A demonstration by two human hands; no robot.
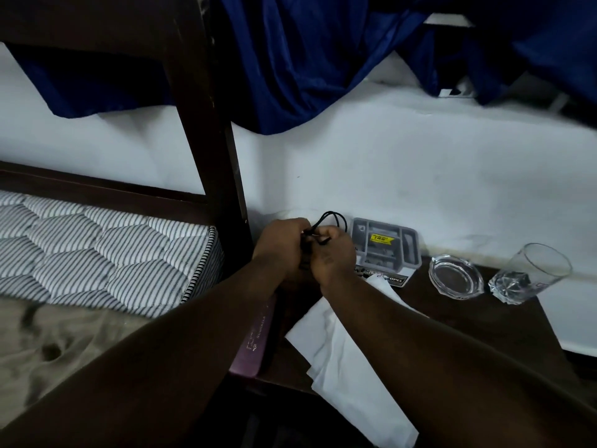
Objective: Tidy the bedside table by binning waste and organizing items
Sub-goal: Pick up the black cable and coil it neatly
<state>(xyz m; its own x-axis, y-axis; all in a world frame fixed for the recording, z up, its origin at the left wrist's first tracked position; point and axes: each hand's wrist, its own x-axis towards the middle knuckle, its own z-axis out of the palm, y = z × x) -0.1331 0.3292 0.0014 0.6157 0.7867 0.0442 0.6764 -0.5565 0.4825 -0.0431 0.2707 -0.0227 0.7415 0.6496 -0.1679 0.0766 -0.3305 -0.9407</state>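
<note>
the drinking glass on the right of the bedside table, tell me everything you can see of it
The drinking glass is clear and looks empty, with a thick faceted base and a plain, thin round rim. In this wide-angle view it leans, its rim towards the upper right. It stands near the right back corner of the dark wooden bedside table, close to the white wall. A clear glass ashtray sits just to its left; whether the two touch cannot be told. Neither hand is near it.

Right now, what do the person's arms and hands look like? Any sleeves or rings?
Both forearms are bare, with no sleeves in view. The left hand and right hand show no gloves, watch or bracelets. Rings cannot be ruled out, since the fingers are bunched together and dimly lit.
</note>
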